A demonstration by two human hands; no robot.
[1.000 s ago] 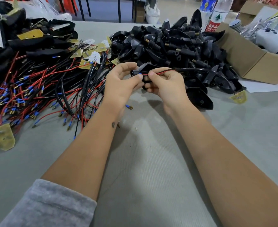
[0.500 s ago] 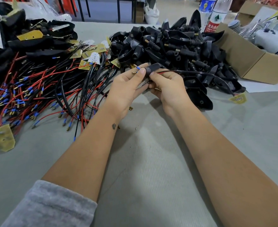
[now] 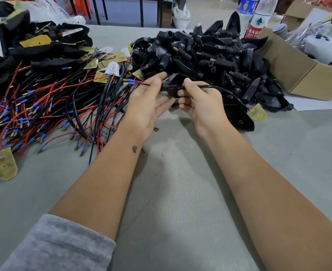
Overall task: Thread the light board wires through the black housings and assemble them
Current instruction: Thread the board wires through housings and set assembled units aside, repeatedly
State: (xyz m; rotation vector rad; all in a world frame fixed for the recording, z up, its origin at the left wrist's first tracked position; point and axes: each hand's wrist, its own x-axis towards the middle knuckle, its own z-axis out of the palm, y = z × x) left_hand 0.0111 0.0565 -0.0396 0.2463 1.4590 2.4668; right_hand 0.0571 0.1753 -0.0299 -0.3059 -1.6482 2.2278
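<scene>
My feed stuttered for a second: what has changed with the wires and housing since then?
The red and black wires now stick out farther to the left of the black housing, pulled through by the left hand, whose palm has turned up. The right hand still grips the housing and the trailing wire. The piles, box and bottles have not moved.

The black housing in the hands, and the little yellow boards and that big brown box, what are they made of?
The black housing looks like moulded plastic: smooth, dark, with a slight sheen. The yellow boards seem to be stiff circuit-board material, flat with tiny solder spots. The brown box looks like cardboard, matte with folded flaps. The wires appear rubbery-coated, red and black, with blue sleeves and brass-coloured tips.
</scene>
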